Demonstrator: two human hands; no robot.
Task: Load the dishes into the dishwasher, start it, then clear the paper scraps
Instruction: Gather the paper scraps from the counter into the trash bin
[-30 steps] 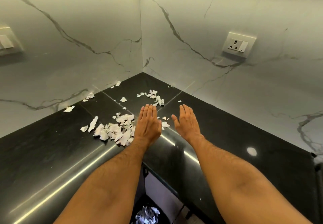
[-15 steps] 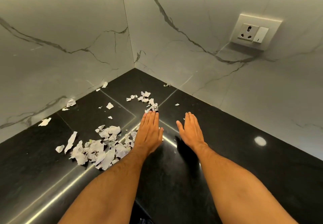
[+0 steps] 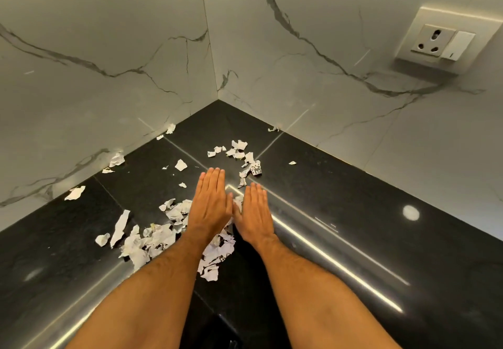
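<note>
Counter: black polished stone counter (image 3: 340, 198), set in a corner of white grey-veined marble walls (image 3: 109, 35).
Scraps: torn white paper scraps (image 3: 152, 239) lie on it; I see the main heap left of and under my wrists, a looser cluster (image 3: 239, 152) near the corner, and strays along the left wall.
Left hand (image 3: 209, 207): flat, fingers straight, holding nothing.
Right hand (image 3: 254, 212): flat likewise, just beside the left, thumbs nearly touching.
Wall: white socket plate (image 3: 446, 40), upper right.
</note>
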